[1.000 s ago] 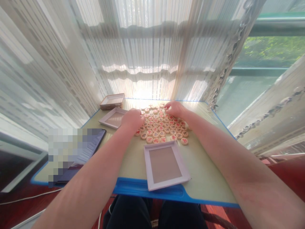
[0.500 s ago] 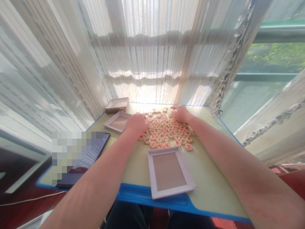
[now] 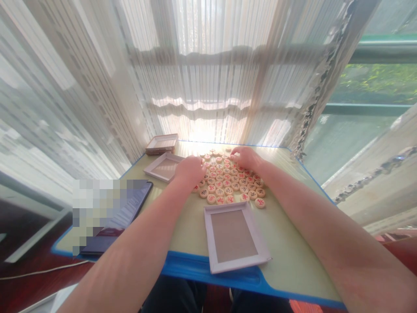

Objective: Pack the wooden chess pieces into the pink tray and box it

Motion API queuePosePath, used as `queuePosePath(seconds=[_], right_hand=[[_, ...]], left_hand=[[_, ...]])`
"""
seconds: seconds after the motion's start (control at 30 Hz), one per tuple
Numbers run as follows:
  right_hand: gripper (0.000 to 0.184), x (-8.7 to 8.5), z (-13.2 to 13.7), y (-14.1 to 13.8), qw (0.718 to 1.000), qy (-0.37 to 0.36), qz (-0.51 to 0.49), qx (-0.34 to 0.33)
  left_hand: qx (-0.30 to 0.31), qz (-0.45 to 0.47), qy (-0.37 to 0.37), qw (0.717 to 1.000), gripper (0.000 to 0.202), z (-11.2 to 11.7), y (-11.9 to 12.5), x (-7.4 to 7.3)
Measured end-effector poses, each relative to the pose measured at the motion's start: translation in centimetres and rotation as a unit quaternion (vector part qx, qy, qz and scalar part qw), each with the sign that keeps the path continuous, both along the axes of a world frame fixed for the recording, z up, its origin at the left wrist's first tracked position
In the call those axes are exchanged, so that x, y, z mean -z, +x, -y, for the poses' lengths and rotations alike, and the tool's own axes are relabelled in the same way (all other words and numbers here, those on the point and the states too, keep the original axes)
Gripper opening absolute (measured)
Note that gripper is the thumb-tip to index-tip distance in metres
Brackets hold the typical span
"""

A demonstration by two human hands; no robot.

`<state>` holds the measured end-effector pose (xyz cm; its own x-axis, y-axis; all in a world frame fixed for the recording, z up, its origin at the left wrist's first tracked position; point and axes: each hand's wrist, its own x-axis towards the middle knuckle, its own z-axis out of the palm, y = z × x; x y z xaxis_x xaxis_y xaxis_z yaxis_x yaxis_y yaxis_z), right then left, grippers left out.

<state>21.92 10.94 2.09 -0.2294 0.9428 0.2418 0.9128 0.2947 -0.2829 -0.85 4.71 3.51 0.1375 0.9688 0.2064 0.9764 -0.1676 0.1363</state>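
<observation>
Many round wooden xiangqi pieces [image 3: 227, 171] with red and black characters lie in a dense cluster on the table. My left hand [image 3: 191, 168] rests at the cluster's left edge, its fingers curved against the pieces and partly hidden behind the hand. At the far right side, my right hand [image 3: 246, 158] has its fingers reaching inward over the pieces, with nothing visibly lifted. A shallow pale box lid [image 3: 209, 239] lies just in front of the cluster. Beside my left hand is another shallow box tray [image 3: 156, 174], partly covered by it.
Small stacked trays [image 3: 159, 151] stand at the back left corner. A tablet [image 3: 138, 208], partly blurred out, lies at the table's left. The table [image 3: 293, 187] has a blue rim, and sheer curtains [image 3: 208, 78] hang right behind it.
My right hand has shifted slightly left and inward, its fingers nearer the pieces. The pieces at the back right sit closer together. My left hand stays at the left edge.
</observation>
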Motion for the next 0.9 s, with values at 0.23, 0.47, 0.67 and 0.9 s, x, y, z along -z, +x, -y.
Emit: queuePosePath(seconds=[0.23,0.47,0.67,0.9], right_hand=[[0.022,-0.2,0.4,-0.4,0.999,0.010,-0.047,0.024],[0.026,-0.1,0.4,-0.6,0.997,0.053,-0.047,-0.034],[0.021,-0.7,0.7,-0.3,0.997,-0.001,-0.019,-0.074],[0.031,-1.1,0.9,0.4,0.998,-0.056,-0.020,0.002]], left_hand=[[0.007,-0.011,0.008,1.000,0.033,0.1,0.0,-0.2],[0.005,-0.012,0.002,1.000,0.030,0.1,0.0,-0.3],[-0.033,0.051,0.036,0.998,0.039,0.0,-0.4,-0.4],[-0.022,0.031,-0.008,0.999,0.040,0.1,-0.2,-0.4]])
